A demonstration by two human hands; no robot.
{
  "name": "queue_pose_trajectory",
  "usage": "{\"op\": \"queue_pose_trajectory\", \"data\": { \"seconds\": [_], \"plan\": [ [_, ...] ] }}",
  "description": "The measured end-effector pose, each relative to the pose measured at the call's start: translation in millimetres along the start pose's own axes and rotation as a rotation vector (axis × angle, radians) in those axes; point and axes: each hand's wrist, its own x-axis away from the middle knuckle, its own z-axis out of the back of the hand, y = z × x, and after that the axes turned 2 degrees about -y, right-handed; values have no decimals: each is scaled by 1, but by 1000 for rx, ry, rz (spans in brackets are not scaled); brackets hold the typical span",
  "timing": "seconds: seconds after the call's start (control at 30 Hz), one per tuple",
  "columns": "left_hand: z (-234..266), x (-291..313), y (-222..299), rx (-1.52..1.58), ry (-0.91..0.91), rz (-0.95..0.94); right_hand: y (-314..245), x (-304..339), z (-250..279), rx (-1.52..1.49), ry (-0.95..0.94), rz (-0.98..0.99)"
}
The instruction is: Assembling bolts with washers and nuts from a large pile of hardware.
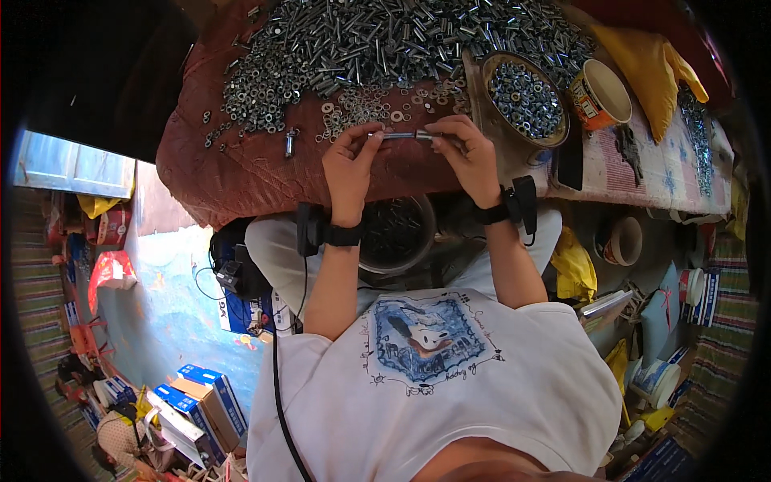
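Over the front of the cloth-covered table, my left hand (348,170) and my right hand (468,158) pinch opposite ends of a slim silver bolt with a tube-like sleeve (401,136). It lies roughly level between the fingertips; whether its parts are fully joined is too small to tell. Left of my hands a bolt with a sleeve and nut (290,144) rests on the cloth. Just beyond my fingers are scattered flat washers (361,108). A pile of nuts (261,96) lies to the far left, and a large heap of metal sleeves (385,40) spreads behind.
A round tin of nuts (526,100) stands right of my hands, beside a paper tub (601,95) and a yellow bag (642,72). Below the table edge, a bucket with dark metal pieces (395,237) sits between my knees. A black cable (281,386) runs down my left side.
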Motion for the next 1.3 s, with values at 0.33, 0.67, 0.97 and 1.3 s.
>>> {"op": "queue_pose_trajectory", "data": {
  "seconds": [0.33, 0.67, 0.97, 1.3],
  "plan": [
    [-10, 23, -2, 58, -50, 190, -6, 17, -4, 37, -54, 1],
    [3, 27, -14, 97, -127, 397, -1, 27, -10, -431, 137, -205],
    [-3, 30, -14, 115, -137, 334, 2, 29, -4, -474, 45, -228],
    [-8, 30, -16, 60, -134, 183, -6, 32, -9, -334, 58, -219]
  ]
}}
